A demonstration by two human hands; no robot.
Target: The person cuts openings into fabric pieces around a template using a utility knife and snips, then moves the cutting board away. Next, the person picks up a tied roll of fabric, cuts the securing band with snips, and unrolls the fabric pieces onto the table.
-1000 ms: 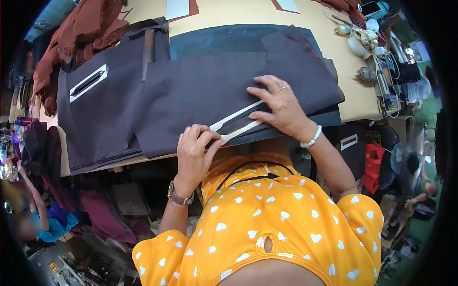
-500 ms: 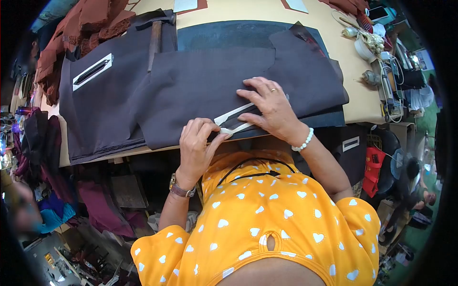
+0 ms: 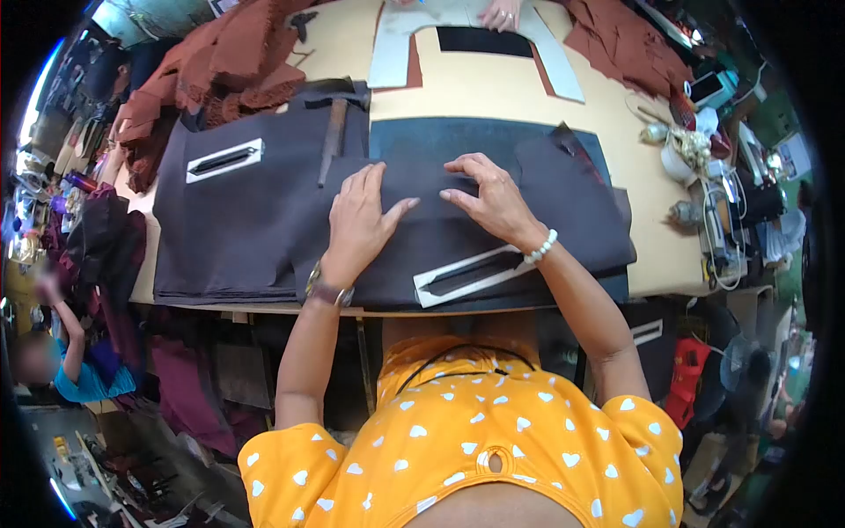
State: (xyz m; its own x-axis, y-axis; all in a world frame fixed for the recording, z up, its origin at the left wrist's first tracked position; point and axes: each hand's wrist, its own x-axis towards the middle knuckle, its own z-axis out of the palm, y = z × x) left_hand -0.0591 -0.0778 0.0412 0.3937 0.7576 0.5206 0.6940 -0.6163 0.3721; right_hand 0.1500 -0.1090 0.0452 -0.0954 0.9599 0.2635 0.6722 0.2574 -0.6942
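A dark grey-brown sheet of fabric or leather (image 3: pixel 387 273) lies along the front of the table. Near its front edge sits a white-bordered slot piece (image 3: pixel 475 275), with dark material in its middle. My left hand (image 3: pixel 361 211) is over the sheet, fingers stretched and thumb apart, holding nothing. My right hand (image 3: pixel 495 202) is to its right, with bent, parted fingers and nothing in them; its wrist is just above the slot piece's right end. Whether the fingertips touch the sheet I cannot tell.
A hammer (image 3: pixel 333 141) lies on dark sheets at left, near another white-bordered slot piece (image 3: pixel 225 160). A dark board (image 3: pixel 422 136) lies behind. Reddish-brown leather pieces (image 3: pixel 220 53) are heaped at far left. Across the table, another person's hand (image 3: pixel 502 14) is by a white template (image 3: pixel 392 53).
Both hands have left the white-bordered strip and moved farther up over the dark sheet, their fingers opening. The strip now lies flat. The view has shifted, showing more of the table's far side.
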